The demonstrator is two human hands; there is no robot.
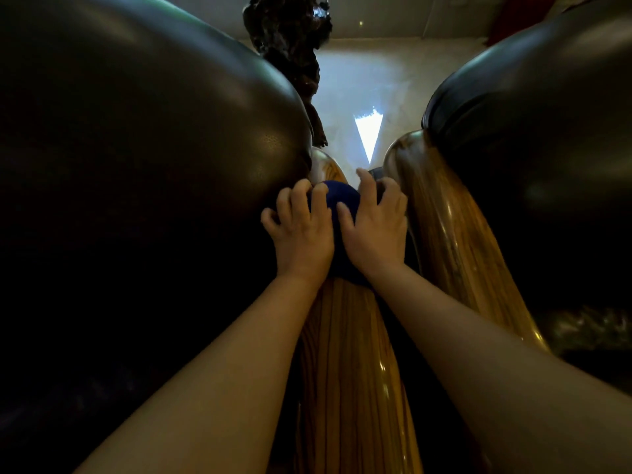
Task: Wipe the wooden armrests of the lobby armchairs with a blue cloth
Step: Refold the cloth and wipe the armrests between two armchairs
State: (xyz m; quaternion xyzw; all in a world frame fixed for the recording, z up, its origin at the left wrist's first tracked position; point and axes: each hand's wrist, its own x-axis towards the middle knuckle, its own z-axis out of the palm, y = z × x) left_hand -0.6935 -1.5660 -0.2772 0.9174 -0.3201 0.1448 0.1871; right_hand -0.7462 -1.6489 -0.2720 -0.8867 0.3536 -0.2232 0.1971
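While both hands, the left hand (302, 230) and right hand (376, 227), press the blue cloth (342, 200) onto the centre armrest (345, 354) with fingers curled over it, the cloth could bunch or slip off the glossy curve. The dark cushion (136, 131) at left and the second armrest (455, 241) at right crowd the hands.

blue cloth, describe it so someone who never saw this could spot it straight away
Two dark leather armchairs fill the sides, with two glossy wooden armrests between them. On the nearer, middle armrest, the left hand and right hand press a bunched blue cloth. It is the only blue, soft thing among brown wood and black leather.
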